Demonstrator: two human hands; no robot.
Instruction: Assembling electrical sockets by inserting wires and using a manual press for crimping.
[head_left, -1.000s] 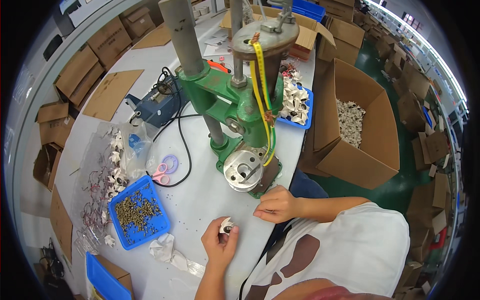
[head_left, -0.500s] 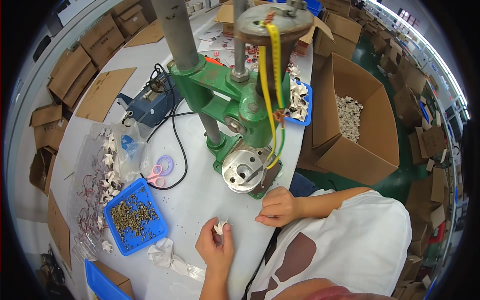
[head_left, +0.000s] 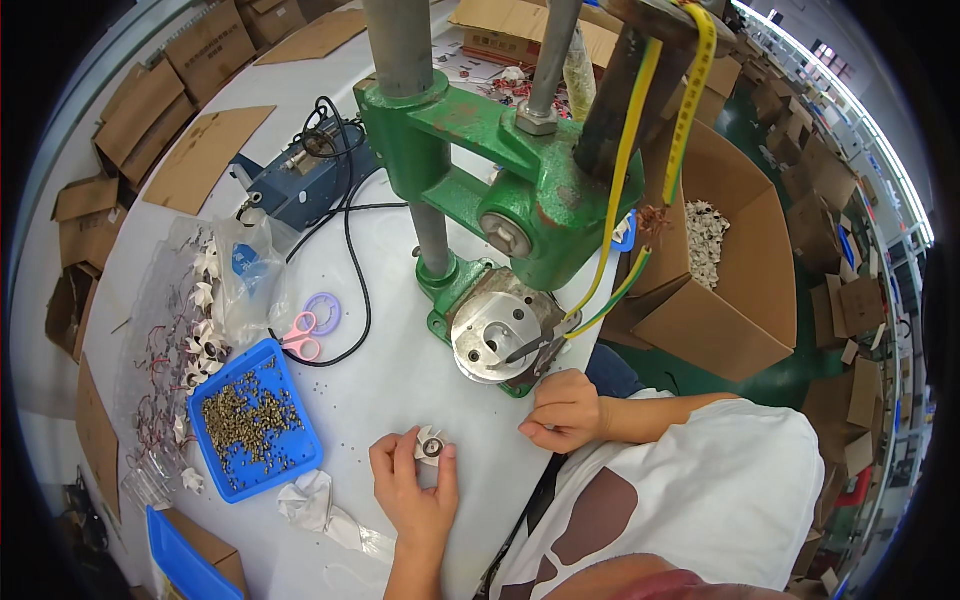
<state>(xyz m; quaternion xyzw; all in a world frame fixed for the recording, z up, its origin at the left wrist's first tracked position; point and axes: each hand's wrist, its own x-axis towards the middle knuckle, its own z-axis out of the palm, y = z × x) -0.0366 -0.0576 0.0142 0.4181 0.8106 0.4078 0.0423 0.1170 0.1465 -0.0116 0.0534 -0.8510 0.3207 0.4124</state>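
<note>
L hand [head_left: 415, 492] grip pinching wht finned pc [head_left: 430, 441]; R hand [head_left: 566, 411] grip curled closed, nr steel disc [head_left: 490, 365].

The press [head_left: 545, 190] is green with reddish-brown scuffs; its round fixture [head_left: 475, 335] is silver. The wires [head_left: 685, 125] are yellow and green. White impeller [head_left: 427, 440], dark ring at its hub. Bright blue tray [head_left: 235, 492], brass-toned metal bits [head_left: 250, 420], pink scissors [head_left: 301, 340], lilac ring [head_left: 335, 318], black cable [head_left: 369, 300]. The table [head_left: 400, 390] is off-white; the T-shirt [head_left: 720, 470], white with brown patches.
</note>
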